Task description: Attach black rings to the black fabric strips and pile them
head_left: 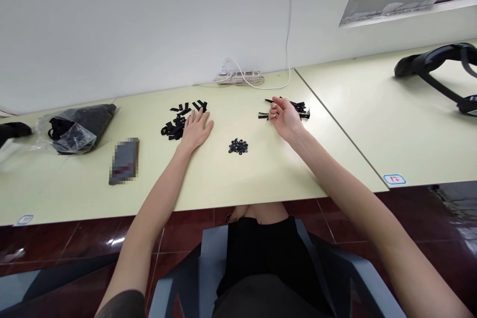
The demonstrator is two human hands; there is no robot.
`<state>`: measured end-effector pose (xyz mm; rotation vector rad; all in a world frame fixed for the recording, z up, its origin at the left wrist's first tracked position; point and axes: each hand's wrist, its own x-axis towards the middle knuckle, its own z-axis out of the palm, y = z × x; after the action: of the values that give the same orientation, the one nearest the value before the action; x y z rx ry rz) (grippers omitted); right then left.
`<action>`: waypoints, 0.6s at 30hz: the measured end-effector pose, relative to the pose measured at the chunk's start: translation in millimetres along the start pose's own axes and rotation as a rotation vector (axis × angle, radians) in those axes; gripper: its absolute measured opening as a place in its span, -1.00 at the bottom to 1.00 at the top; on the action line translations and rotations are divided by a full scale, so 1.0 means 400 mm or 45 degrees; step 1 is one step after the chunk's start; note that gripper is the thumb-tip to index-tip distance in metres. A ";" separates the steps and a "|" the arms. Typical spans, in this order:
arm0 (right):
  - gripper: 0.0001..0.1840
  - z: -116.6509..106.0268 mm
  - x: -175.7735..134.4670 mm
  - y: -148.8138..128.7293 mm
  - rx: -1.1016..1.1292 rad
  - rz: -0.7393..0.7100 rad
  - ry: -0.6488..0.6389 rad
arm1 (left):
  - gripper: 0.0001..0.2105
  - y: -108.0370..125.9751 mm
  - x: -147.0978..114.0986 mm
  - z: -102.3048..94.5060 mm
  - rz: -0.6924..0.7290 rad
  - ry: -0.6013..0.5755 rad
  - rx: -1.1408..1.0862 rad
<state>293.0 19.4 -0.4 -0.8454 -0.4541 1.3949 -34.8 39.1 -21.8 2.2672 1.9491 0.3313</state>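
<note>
We face one pale table (pixel 261 181), its front edge nearest us. Our left hand (pixel 196 129) spreads loosely against one black-strip pile (pixel 175 128); our right hand (pixel 285 117) curls at a second strip heap (pixel 302 112), grip unclear. Between them, one ring pile (pixel 238 146) has open room around.

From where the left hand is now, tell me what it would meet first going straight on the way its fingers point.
The left hand would probably meet the black strips just ahead of it first; whether it already touches them is unclear from this single view.
</note>
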 end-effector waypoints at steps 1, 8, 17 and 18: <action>-0.79 0.003 -0.003 0.001 0.003 0.004 0.005 | -0.32 0.000 0.002 0.000 0.007 -0.001 -0.004; -0.83 0.012 -0.021 -0.009 0.039 0.012 0.059 | -0.39 0.010 -0.003 -0.010 0.022 0.093 -0.026; -0.82 0.004 -0.014 -0.008 -0.029 -0.026 0.025 | -0.39 -0.015 0.013 -0.005 -0.053 0.303 -0.353; -0.83 0.004 -0.014 -0.007 -0.033 -0.023 0.017 | -0.37 -0.019 0.019 -0.002 -0.066 0.340 -0.451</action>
<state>292.8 14.3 4.0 -0.8691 -0.4694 1.3688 -41.3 47.7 -22.2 2.0245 1.8743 0.9335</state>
